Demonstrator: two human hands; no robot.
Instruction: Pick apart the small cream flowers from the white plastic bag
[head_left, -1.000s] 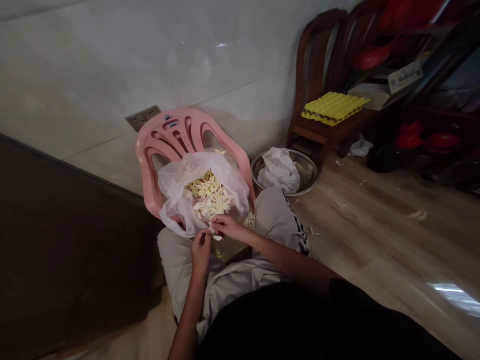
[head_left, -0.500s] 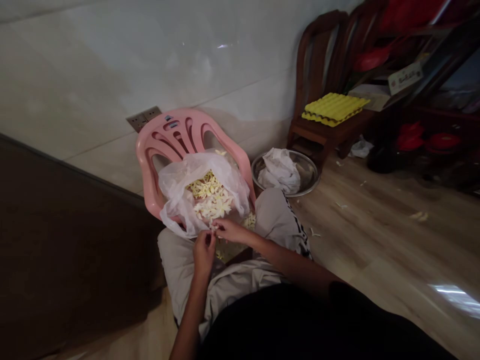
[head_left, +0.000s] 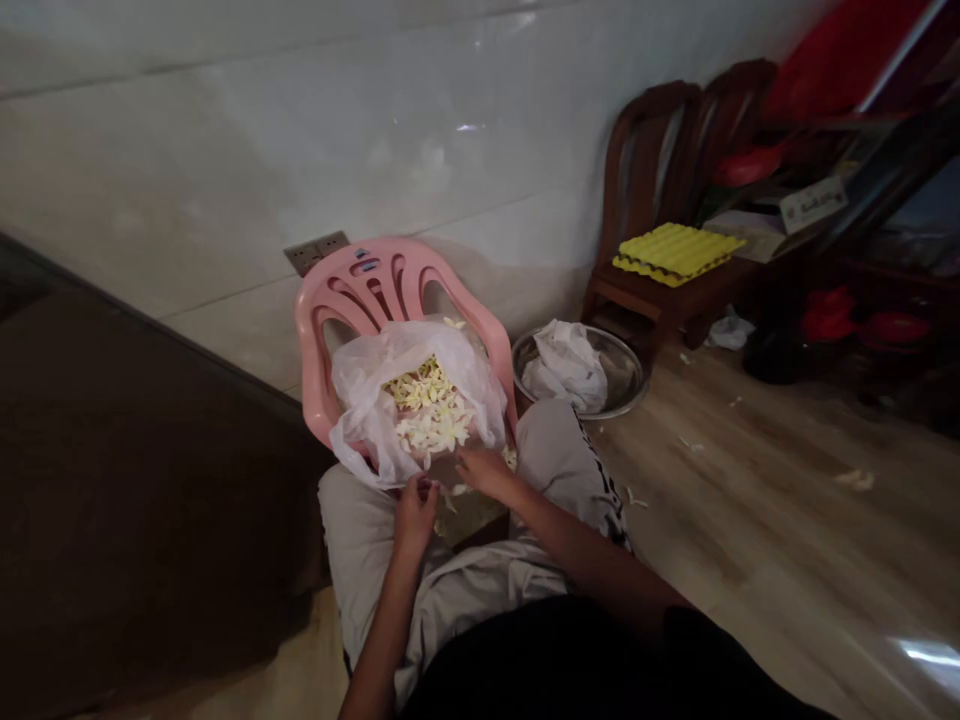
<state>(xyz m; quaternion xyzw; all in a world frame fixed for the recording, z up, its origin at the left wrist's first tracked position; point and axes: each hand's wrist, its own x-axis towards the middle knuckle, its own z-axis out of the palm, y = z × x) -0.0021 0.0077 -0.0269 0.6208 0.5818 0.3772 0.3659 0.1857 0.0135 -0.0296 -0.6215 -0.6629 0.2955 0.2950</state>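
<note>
Pale yellow-white flowers (head_left: 435, 425) lie heaped in an opened, thin white plastic bag (head_left: 360, 370) on the seat of a pink plastic chair (head_left: 307, 345). Low in front of the bag, my left hand (head_left: 417, 520) has its thumb and fingers curled together; whatever they pinch is too small to make out. My right hand (head_left: 487, 472) is a little apart from it, at the bag's front edge, with its fingers bunched and their tips unclear. Between and below the hands are small whitish flower pieces (head_left: 454, 492), over a dim area between my knees.
Right of the chair, a metal basin (head_left: 634, 395) holds a crumpled white bag (head_left: 566, 370). Yellow egg trays (head_left: 675, 252) rest on a wooden chair (head_left: 637, 165), beside an open carton (head_left: 757, 235). Scattered bits (head_left: 855, 480) lie on the floor. A dark panel (head_left: 150, 480) stands at left.
My hands were together at a small white flower piece; now they are apart, the right one slightly up and to the right. The whole view has shifted a little with my head.
</note>
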